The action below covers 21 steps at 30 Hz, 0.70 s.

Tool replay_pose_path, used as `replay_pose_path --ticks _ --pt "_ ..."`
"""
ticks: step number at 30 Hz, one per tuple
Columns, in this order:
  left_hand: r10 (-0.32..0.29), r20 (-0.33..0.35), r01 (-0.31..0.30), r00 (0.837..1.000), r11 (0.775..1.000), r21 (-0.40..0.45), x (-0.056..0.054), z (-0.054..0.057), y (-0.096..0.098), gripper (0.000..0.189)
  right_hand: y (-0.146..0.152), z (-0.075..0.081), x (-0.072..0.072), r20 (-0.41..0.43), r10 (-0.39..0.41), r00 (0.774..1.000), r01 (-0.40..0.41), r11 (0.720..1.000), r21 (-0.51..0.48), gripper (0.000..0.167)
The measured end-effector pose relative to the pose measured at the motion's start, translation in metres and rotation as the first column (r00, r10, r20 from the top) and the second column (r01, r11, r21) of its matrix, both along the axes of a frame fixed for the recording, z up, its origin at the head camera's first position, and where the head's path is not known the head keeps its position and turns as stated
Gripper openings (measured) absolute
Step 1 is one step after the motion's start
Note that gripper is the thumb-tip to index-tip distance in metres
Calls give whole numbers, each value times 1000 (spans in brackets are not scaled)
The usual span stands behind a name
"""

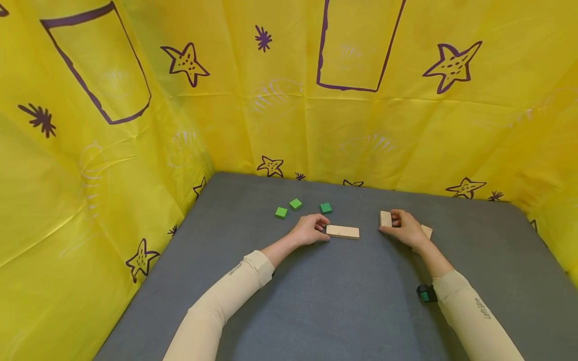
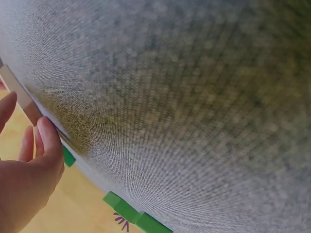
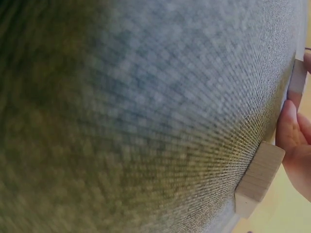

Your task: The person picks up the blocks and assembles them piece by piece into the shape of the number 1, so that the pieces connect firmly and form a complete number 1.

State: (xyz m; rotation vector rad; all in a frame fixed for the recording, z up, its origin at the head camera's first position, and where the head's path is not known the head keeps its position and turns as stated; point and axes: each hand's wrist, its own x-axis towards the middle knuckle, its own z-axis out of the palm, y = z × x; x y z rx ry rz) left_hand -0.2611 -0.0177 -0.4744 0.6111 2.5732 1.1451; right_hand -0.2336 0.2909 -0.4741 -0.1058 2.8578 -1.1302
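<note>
In the head view, my left hand (image 1: 310,229) holds the left end of a flat wooden block (image 1: 343,232), thumb on the near side and fingers on the far side. The block lies lengthwise across the grey table. Further right, my right hand (image 1: 406,229) pinches a second wooden block (image 1: 385,219) between thumb and fingers, its pale face towards me. A third wooden block (image 1: 426,231) is partly hidden behind the right hand; the right wrist view shows this wooden block (image 3: 260,170) resting on the table.
Beyond the left hand lie two light green square blocks (image 1: 281,213) and one darker green block (image 1: 326,208). Yellow cloth walls (image 1: 280,125) rise behind and to the left of the grey table (image 1: 316,301). A small black device (image 1: 426,293) sits by the right cuff.
</note>
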Motion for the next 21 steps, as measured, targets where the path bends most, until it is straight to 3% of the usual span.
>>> replay_pose_path --ticks 21 --pt "0 -40 -1 999 1000 -18 -6 -7 4 34 2 -3 0 -7 0 1000 0 999 -38 73"
